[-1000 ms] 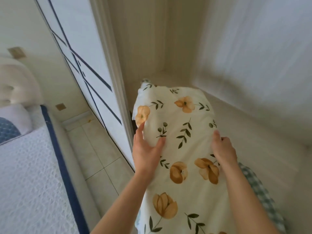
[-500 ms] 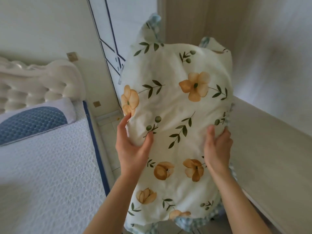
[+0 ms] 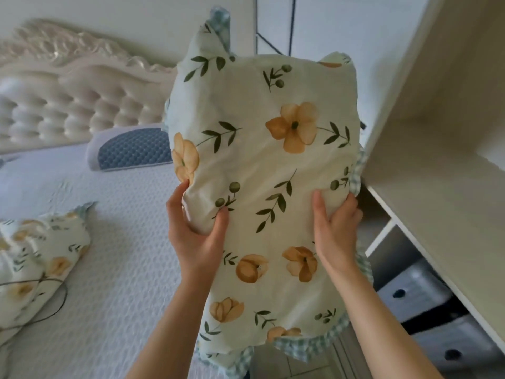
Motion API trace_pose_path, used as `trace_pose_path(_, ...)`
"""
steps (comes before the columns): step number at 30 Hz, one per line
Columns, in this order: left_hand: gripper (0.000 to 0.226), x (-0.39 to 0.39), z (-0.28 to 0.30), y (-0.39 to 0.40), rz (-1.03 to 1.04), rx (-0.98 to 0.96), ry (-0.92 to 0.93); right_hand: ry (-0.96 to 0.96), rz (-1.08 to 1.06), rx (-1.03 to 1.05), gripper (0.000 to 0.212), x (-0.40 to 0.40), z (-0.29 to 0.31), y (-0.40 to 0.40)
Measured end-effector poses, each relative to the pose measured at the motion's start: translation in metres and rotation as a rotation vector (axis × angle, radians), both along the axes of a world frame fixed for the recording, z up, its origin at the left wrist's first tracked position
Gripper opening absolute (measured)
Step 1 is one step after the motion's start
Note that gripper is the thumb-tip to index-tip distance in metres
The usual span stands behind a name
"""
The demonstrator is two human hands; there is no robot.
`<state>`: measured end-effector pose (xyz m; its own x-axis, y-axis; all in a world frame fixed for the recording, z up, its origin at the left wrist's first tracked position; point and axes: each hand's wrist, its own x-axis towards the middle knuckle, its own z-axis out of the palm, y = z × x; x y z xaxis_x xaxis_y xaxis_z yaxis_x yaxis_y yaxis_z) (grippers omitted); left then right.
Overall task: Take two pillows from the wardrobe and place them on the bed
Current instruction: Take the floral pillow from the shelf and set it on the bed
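Observation:
I hold a cream pillow printed with orange flowers and green leaves upright in the air, in front of me. My left hand grips its left side and my right hand grips its right side. The pillow hangs over the right edge of the bed, beside the open wardrobe. A second pillow of the same print lies on the bed at the far left, partly cut off by the frame edge.
A blue and white pillow lies against the tufted cream headboard. A thin dark cord crosses the second pillow. Dark boxes sit under the wardrobe shelf. A wardrobe door with dark lines stands behind the held pillow.
I lifted the pillow off the wardrobe shelf and swung it left toward the bed. My view turned left, so the headboard and the second pillow came into sight.

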<state>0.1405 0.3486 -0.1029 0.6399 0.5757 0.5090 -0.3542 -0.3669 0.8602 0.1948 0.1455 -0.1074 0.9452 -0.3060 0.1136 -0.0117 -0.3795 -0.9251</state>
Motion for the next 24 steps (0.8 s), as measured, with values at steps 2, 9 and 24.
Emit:
trace_pose_path(2, 0.060, -0.005, -0.005, 0.021, 0.042, -0.024, 0.008, 0.022, 0.054, -0.003, 0.093, 0.004, -0.005, 0.024)
trace_pose_path(9, 0.055, -0.008, -0.022, 0.068, 0.177, -0.109, 0.085, 0.096, 0.189, -0.015, 0.089, 0.017, -0.025, 0.077)
trace_pose_path(24, 0.046, 0.085, -0.021, 0.089, 0.203, -0.209, 0.084, 0.204, 0.432, 0.200, 0.079, 0.141, -0.062, 0.107)
